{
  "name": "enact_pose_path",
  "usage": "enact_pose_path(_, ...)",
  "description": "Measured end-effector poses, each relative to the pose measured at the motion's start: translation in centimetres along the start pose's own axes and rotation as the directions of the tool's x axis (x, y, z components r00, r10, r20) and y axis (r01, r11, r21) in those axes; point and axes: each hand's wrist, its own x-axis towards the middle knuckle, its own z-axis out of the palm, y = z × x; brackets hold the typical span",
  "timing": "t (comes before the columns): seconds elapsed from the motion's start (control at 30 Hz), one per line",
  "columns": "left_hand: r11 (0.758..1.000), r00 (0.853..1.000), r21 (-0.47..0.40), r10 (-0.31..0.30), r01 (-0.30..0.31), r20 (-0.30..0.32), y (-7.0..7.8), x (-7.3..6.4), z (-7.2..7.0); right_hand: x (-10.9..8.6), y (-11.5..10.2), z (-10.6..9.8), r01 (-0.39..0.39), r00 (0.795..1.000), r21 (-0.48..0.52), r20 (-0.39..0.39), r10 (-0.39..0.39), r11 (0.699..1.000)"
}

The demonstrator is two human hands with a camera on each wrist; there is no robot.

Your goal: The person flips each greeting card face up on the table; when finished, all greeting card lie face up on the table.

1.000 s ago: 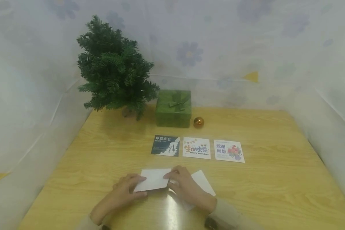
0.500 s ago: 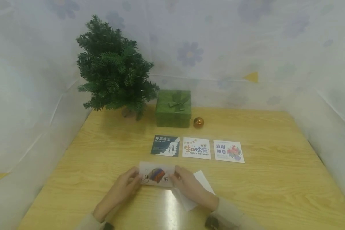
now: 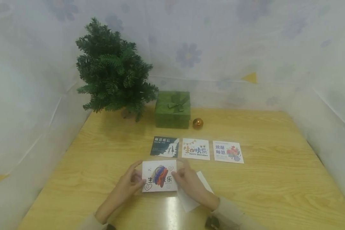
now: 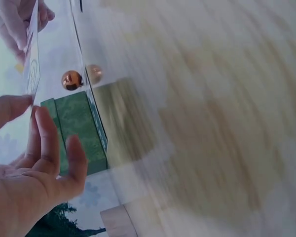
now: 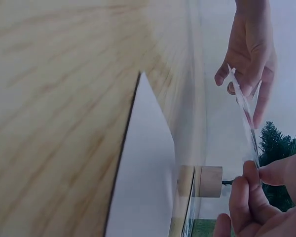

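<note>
A white greeting card [image 3: 160,186] with dark Chinese characters, blue and red brush strokes and small hearts is held up, printed face toward the head camera. My left hand [image 3: 123,187] pinches its left edge between thumb and index finger. At the opposite edge, my right hand [image 3: 193,185] grips the card with thumb and fingers. The left wrist view shows the card [image 4: 34,61] nearly edge-on, raised off the table. Partly covered by my right hand, a plain white paper piece [image 3: 187,202] lies on the table; its pointed corner [image 5: 140,123] shows in the right wrist view.
Beyond my hands lie a dark blue card [image 3: 164,151], a birthday card [image 3: 195,154] and a flower card [image 3: 220,157] in a row. Behind them stand a green gift box [image 3: 172,118], a copper-coloured ball [image 3: 198,123] and a small artificial fir tree [image 3: 112,72].
The card showed a blank white side, then came up tilted with its print visible, and now its printed face shows fully. Both hands have kept hold of its edges.
</note>
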Motion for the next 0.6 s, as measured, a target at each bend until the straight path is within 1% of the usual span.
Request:
enact_pose_path(0.13,1.0,0.997,0.017,-0.014,0.016,-0.082,0.23,0.03,0.46,0.01,0.02,0.05,0.016,0.999,0.021,-0.03,-0.016,1.0)
enact_pose_path(0.2,0.999,0.994,0.026,-0.032,0.035,-0.102,0.24,0.06,0.57,0.02,0.07,0.07,0.015,1.0,0.025,-0.019,-0.014,1.0)
enact_pose_path(0.27,0.997,0.992,0.031,-0.06,0.064,-0.112,0.2,0.09,0.61,0.06,0.13,0.12,0.001,1.0,0.037,0.009,-0.001,0.999)
enact_pose_path(0.37,0.995,0.989,0.034,-0.09,0.094,-0.114,0.08,0.19,0.56,0.06,0.21,0.29,-0.014,0.998,0.035,0.065,0.012,0.999)
enact_pose_path(0.43,0.995,0.99,0.033,-0.095,0.099,-0.104,0.01,0.28,0.48,0.01,0.25,0.43,-0.012,0.996,0.022,0.09,0.01,1.0)
enact_pose_path(0.5,0.994,0.992,0.051,-0.093,0.098,-0.086,-0.01,0.38,0.37,-0.06,0.28,0.54,0.006,0.995,-0.009,0.099,-0.005,1.0)
enact_pose_path(0.6,0.991,0.994,0.082,-0.1,0.103,-0.041,0.11,0.45,0.21,-0.11,0.32,0.65,0.033,0.994,-0.05,0.102,-0.028,0.998)
